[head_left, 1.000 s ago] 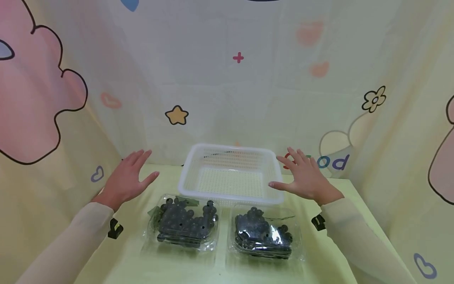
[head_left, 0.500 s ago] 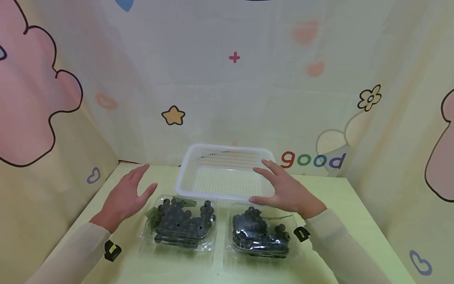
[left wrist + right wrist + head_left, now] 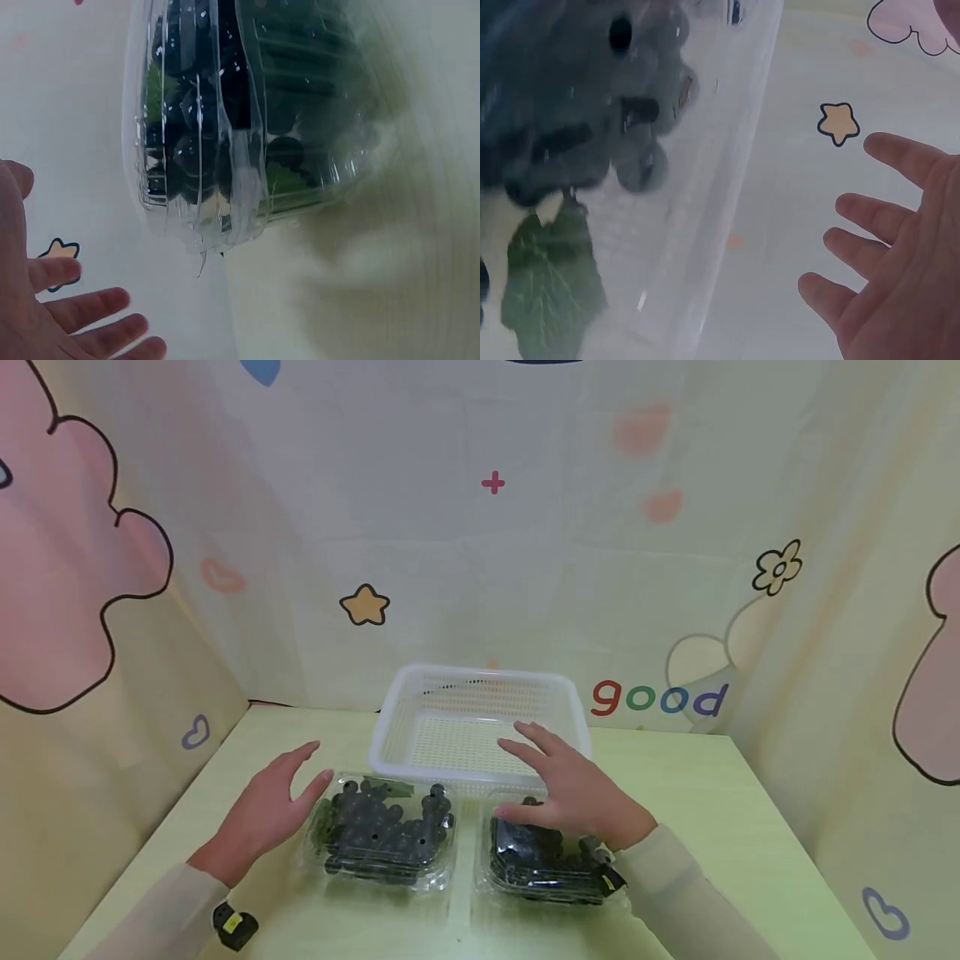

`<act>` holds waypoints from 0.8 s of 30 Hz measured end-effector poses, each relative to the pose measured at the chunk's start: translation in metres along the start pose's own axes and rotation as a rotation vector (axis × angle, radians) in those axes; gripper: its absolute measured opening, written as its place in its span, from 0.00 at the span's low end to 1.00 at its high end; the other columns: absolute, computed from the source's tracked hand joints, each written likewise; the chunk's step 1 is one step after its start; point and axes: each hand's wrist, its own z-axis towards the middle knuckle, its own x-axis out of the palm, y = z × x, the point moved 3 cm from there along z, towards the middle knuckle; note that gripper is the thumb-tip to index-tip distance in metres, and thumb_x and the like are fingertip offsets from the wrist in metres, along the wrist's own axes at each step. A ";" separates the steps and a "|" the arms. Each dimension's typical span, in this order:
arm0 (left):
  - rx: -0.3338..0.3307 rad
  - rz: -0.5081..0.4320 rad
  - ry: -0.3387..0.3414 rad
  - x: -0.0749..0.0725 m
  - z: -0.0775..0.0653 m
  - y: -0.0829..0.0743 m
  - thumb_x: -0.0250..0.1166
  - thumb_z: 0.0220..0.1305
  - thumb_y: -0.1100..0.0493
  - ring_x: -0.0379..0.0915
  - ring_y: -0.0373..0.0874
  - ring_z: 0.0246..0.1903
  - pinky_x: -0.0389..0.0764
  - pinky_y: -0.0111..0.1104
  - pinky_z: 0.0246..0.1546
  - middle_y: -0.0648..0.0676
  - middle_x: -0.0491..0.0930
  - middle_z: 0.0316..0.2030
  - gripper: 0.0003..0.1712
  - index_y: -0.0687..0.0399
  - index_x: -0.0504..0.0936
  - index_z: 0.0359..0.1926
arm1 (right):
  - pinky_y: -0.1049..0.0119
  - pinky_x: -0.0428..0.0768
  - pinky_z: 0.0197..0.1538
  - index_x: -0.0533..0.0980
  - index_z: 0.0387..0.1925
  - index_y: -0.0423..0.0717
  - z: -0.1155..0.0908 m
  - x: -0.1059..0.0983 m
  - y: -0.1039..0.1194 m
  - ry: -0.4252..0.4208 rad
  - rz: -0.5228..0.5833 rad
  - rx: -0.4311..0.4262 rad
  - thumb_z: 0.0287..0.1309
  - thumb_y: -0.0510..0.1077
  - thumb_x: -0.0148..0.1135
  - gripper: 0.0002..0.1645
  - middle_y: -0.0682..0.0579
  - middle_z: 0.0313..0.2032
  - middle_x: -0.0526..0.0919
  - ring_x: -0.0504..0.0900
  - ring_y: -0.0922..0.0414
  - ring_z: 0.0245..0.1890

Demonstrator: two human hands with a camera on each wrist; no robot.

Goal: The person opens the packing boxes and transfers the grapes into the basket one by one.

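Observation:
Two clear plastic clamshell boxes of dark grapes stand side by side on the table. Beside the left box (image 3: 390, 839), my left hand (image 3: 258, 814) hovers with fingers spread and thumb toward the box's upper left corner. In the left wrist view that hand (image 3: 60, 319) shows extended fingers, apart from the box (image 3: 202, 127). My right hand (image 3: 573, 793) reaches over the right box (image 3: 536, 860) and overlaps its upper part. Its fingers (image 3: 877, 217) are extended in the right wrist view, holding nothing. Under the lid there, a green leaf (image 3: 551, 285) lies by the grapes.
Behind both boxes sits a white slotted plastic basket (image 3: 480, 772). The pale yellow table (image 3: 675, 827) is bordered by a printed curtain (image 3: 450, 543) at the back and sides. Black wrist-worn devices (image 3: 235, 925) hang below the sleeves.
My right hand has swung left and down, from beside the basket to over the right box. My left hand has lowered toward the left box. Boxes and basket stay in place.

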 end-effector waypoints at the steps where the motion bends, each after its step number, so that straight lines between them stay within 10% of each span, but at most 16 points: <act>1: -0.012 -0.006 0.008 0.001 -0.001 0.001 0.49 0.77 0.33 0.62 0.70 0.70 0.67 0.65 0.65 0.70 0.67 0.71 0.44 0.59 0.58 0.78 | 0.44 0.71 0.72 0.64 0.76 0.62 0.000 0.003 0.002 0.004 0.008 0.001 0.53 0.79 0.64 0.55 0.51 0.80 0.56 0.57 0.48 0.80; 24: -0.278 -0.314 0.233 0.022 -0.013 0.030 0.46 0.77 0.31 0.80 0.65 0.57 0.83 0.51 0.55 0.74 0.71 0.66 0.47 0.71 0.67 0.71 | 0.47 0.68 0.74 0.68 0.74 0.55 0.010 0.040 0.049 0.152 0.239 -0.061 0.63 0.71 0.61 0.45 0.56 0.79 0.59 0.59 0.52 0.79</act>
